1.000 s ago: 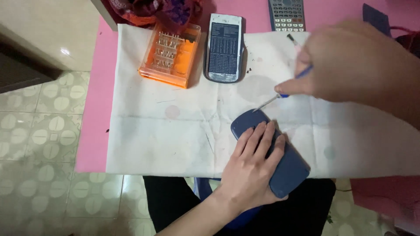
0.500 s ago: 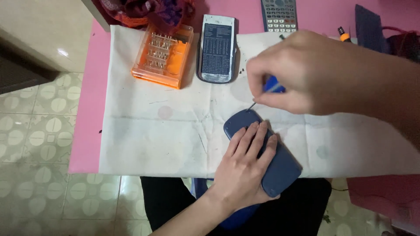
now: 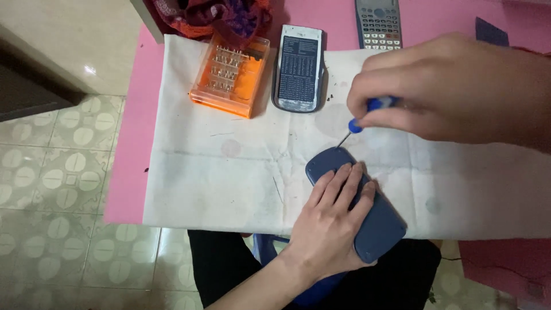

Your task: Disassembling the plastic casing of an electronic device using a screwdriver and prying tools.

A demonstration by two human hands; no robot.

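My left hand (image 3: 333, 221) lies flat on a dark blue rounded device (image 3: 379, 229), pressing it onto a white sheet (image 3: 229, 172) at the table's near edge. My right hand (image 3: 453, 92) grips a small screwdriver with a blue handle (image 3: 373, 106). Its thin metal tip touches the far end of the blue device.
An orange case of screwdriver bits (image 3: 232, 74) sits open at the back left of the sheet. Beside it a calculator back cover (image 3: 298, 69) lies face down. Another calculator (image 3: 377, 23) rests on the pink table (image 3: 129, 155). Tiled floor lies to the left.
My right hand has moved left with the screwdriver, bringing the tip down to the far end of the blue device. My left hand has stayed on the device.
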